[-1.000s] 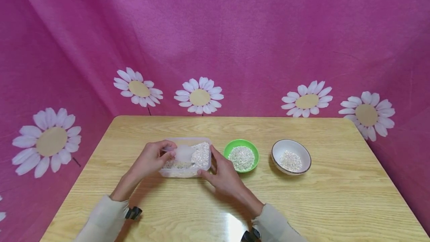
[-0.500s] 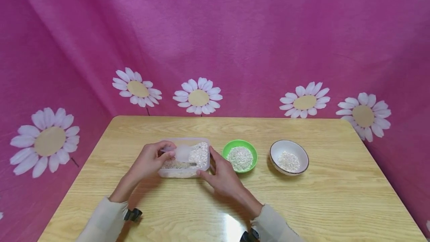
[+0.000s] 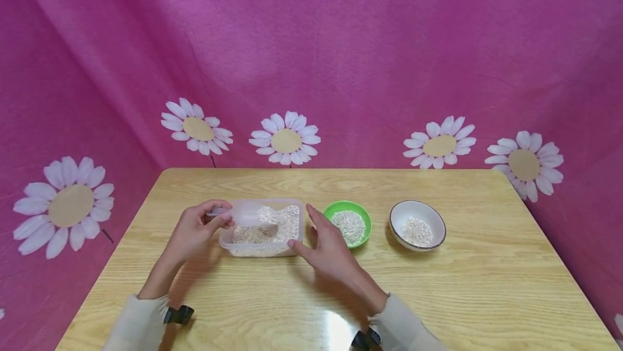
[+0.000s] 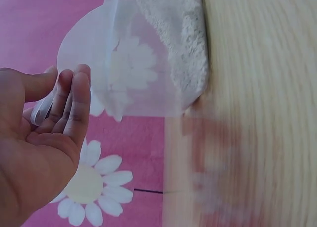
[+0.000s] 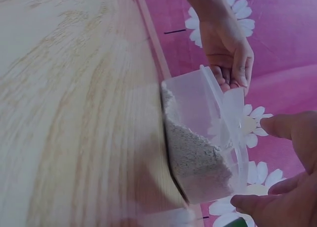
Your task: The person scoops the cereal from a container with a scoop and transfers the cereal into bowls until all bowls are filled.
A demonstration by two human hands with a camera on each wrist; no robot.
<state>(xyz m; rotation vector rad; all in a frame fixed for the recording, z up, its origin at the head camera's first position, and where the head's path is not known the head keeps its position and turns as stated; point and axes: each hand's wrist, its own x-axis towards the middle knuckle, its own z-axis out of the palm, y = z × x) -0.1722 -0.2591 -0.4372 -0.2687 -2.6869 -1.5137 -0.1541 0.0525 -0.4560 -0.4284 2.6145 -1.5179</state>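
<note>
No readable text, labels, brands, numbers or signs anywhere.

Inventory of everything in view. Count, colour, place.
Rectangular plastic container: one, translucent, leftmost on table.
Plastic scoop: one, translucent, over container.
Small round bowl: one, green, right of container.
Round dark-rimmed bowl: one, white, rightmost.
Loose flakes: three heaps, off-white, container and both bowls.
Wood-grain table: one, light brown, beneath these.
Fabric backdrop: one, magenta, behind table.
Printed daisies: at least five, white and yellow, backdrop.
Sleeves: two, beige, forearms.
Wrist devices: two, black, wrists.
Left hand: one, bare, pinches scoop handle.
Right hand: one, bare, at container's right end.
</note>
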